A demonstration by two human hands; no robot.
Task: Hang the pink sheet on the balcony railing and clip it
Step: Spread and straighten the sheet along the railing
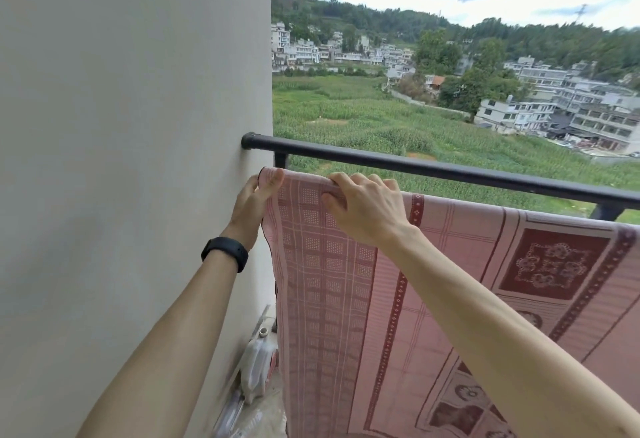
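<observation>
1. Two hands hold the pink sheet [332, 281] by its top hem, just below the balcony railing [415, 165] and on its near side. From my remote seat, I judge this end not yet draped over the bar.
2. I judge the cloth light, thin and limp. It hangs in soft folds beneath the hands, so the hem or a corner is the place to take it.
3. The left hand [251, 207], beside the wall [138, 126], pinches the sheet's corner, thumb on top of the hem.
4. The right hand [367, 209], close to the other, curls its fingers over the hem and grips it.
5. Past the right hand the sheet rises toward the bar. I cannot tell whether it lies over it.
6. I see no clip near either hand.
</observation>
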